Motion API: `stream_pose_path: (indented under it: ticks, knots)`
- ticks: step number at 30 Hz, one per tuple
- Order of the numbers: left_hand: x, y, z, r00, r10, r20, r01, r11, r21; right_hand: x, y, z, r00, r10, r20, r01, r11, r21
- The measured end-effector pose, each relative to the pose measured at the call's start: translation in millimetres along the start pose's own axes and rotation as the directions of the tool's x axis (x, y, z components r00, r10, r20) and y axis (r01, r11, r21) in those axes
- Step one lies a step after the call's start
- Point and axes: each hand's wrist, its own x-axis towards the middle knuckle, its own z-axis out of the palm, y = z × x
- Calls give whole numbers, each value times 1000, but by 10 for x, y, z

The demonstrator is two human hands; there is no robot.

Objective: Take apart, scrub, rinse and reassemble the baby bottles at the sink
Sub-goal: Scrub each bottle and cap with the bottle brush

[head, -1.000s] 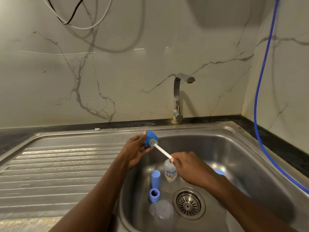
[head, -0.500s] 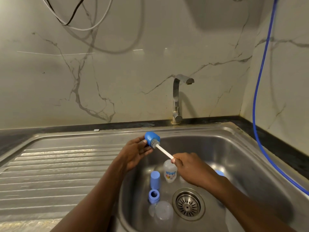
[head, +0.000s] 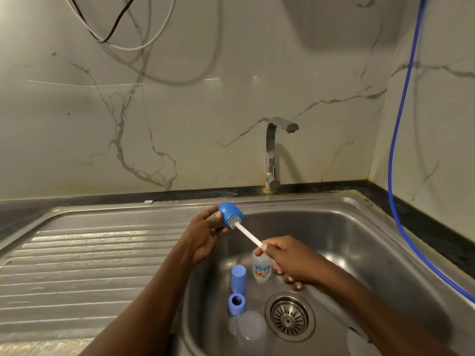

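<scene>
Bottle (head: 261, 269), blue cover (head: 238, 275) and ring (head: 236, 302) lie in the sink (head: 359, 240) below the fingers. Left hand (head: 203, 233) grips a blue cap (head: 229, 214); right hand (head: 294, 263) pinches the brush (head: 248, 236) poked inside it.

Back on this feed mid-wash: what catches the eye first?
Above the stainless steel sink basin, the left hand holds a round blue plastic cap while the right hand grips a white-handled bristle brush poked into it. Near the metal drain strainer sit a small clear printed bottle, a blue cylindrical cap and a blue ring.
</scene>
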Motion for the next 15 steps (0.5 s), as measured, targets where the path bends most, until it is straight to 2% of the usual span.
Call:
stream_pose_path:
  ticks: [1, 2, 3, 4, 5, 7, 8, 10, 12, 13, 14, 15]
  knots:
    - [11, -19, 1, 1000, -7, -5, 7, 999, 43, 20, 32, 1, 993, -63, -101, 38, 972, -232]
    - [5, -27, 14, 999, -36, -4, 36, 998, 48, 36, 57, -2, 980, -131, -152, 62, 920, -388]
    - [-3, -23, 30, 998, -67, 2, 66, 997, 38, 42, 74, -5, 969, -174, -172, 78, 885, -458]
    - [-14, -13, 58, 996, -90, -8, 90, 996, 26, 44, 83, 3, 969, -178, -169, 82, 885, -459]
    - [-21, -9, 78, 995, -102, -22, 102, 994, 25, 37, 81, 19, 980, -139, -143, 78, 928, -365]
    - [-28, -7, 81, 994, -108, -32, 109, 994, 17, 9, 49, 54, 1000, -3, -11, 3, 1000, 3]
    - [-49, 12, 64, 994, -110, -7, 110, 993, -42, -1, 26, 52, 995, 41, 87, -56, 983, 177]
    - [-89, 66, -1, 986, -114, 123, 146, 944, -295, -16, -41, -7, 960, 47, 276, -168, 885, 433]
    - [-112, 128, -44, 971, -80, 227, 183, 858, -480, -25, -92, -91, 929, 11, 370, -230, 801, 553]
    - [-110, 130, -40, 969, -74, 236, 181, 864, -470, -24, -99, -100, 929, 9, 371, -230, 798, 557]
    - [-90, 105, -23, 978, -82, 193, 151, 913, -380, -23, -88, -85, 942, 26, 335, -208, 828, 520]
    - [-70, 66, 2, 990, -82, 114, 105, 971, -215, -24, -58, -53, 967, 44, 253, -150, 895, 419]
